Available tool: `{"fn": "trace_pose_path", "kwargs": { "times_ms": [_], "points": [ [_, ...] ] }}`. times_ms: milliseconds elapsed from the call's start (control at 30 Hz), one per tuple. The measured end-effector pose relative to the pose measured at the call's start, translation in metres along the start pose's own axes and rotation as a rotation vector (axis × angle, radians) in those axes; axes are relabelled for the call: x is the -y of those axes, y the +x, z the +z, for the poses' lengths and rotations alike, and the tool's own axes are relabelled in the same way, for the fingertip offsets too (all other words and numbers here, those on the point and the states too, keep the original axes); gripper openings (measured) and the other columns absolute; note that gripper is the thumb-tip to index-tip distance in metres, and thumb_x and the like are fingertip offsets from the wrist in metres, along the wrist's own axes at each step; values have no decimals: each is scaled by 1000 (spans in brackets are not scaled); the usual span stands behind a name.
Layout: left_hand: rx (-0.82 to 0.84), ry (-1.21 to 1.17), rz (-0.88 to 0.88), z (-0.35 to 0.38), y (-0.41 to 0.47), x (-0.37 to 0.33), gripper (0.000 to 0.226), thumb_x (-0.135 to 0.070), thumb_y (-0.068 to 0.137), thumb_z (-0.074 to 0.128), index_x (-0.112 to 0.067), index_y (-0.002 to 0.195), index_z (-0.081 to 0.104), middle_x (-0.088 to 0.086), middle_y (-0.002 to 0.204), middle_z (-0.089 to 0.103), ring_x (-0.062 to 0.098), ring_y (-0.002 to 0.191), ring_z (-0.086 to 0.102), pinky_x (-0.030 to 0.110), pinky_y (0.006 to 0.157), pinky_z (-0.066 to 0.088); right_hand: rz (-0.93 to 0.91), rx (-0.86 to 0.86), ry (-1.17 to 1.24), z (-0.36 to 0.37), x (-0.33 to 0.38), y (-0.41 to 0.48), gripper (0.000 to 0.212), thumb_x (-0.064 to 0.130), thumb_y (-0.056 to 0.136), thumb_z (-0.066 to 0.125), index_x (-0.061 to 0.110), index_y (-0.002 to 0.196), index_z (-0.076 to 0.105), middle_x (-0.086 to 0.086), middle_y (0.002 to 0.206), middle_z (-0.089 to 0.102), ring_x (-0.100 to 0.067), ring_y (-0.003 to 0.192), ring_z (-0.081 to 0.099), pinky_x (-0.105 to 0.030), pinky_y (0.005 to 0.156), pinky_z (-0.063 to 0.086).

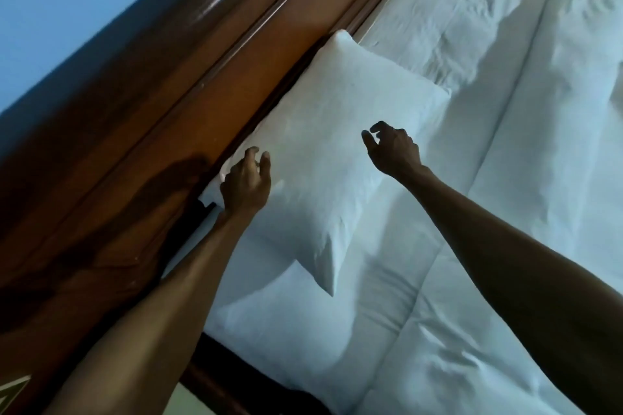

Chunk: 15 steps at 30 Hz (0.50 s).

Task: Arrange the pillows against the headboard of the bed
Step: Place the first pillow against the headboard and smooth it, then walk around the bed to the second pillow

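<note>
A white pillow [323,152] lies flat on the bed with one long edge against the polished wooden headboard [141,131]. My left hand [245,184] rests on the pillow's near corner by the headboard, fingers curled loosely over the fabric. Over the pillow's opposite edge hovers my right hand [392,150], fingers apart and bent, holding nothing. Only one pillow is in view.
White sheets and a folded white duvet [526,178] cover the mattress to the right of the pillow. A blue wall [67,3] rises behind the headboard. The dark wooden bed frame [215,377] shows at the bottom left.
</note>
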State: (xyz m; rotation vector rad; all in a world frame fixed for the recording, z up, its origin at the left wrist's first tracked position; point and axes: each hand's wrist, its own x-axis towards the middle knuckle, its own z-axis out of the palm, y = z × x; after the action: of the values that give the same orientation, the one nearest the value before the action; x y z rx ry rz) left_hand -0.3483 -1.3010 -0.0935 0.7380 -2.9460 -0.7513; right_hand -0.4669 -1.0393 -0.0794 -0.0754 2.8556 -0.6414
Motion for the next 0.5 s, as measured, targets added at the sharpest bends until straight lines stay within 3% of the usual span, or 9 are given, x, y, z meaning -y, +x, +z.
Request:
{"fn": "trace_pose_path", "kwargs": {
  "times_ms": [133,267,400,500],
  "points": [
    [18,-141,221,-53,-41,-63,65,-60,101,32,-13,139,55,12,118,72,33,107,67,38,84,49,-19,-77,91,-63,16,-55,41,51,98,43,21,120,61,-7,119,67,-32,112,59,-38,84,43],
    [51,-153,434,-90,-90,-139,71,-63,96,31,-12,138,55,11,119,72,31,104,69,26,74,38,-7,-119,116,-132,-2,-122,38,54,96,45,25,110,65,-5,112,69,-30,105,61,-33,76,38],
    [124,-87,553,-97,-154,-221,58,-56,98,37,-17,138,54,10,124,71,34,109,66,31,78,41,55,-157,134,-209,-58,-197,36,53,95,48,25,105,68,-5,112,70,-30,104,63,-37,85,49],
    [180,-78,614,-88,-220,-291,42,-45,101,45,-22,135,54,5,123,71,34,112,63,39,86,45,137,-213,137,-268,-123,-264,36,53,94,48,25,105,67,-4,111,70,-30,103,63,-35,80,46]
  ]
}}
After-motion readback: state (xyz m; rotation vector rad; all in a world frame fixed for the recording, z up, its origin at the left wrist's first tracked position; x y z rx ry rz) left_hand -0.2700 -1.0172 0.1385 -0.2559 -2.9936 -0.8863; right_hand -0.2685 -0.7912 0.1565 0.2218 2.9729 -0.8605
